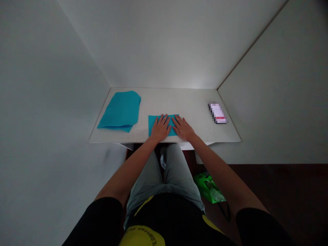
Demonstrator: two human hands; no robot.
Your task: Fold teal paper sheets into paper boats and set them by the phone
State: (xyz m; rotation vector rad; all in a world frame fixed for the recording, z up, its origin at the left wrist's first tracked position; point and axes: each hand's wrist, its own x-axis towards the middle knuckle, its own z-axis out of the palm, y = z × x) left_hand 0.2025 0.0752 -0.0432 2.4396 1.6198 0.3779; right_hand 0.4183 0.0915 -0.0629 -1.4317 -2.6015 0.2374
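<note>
The white tabletop point(176, 99) carries a flat teal cloth point(163, 125) directly under the left hand point(160, 129) and right hand point(183, 128), and a larger, bunched teal cloth point(120, 111) left of them. A blurred, flat object point(217, 113) lies well right of the hands.

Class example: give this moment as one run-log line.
left hand: on folded blue cloth | right hand: on same cloth | second blue cloth: farther left

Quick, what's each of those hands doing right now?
Left hand: open, lying flat on the folded teal cloth, gripping nothing.
Right hand: open, also flat on that cloth, gripping nothing.
</note>
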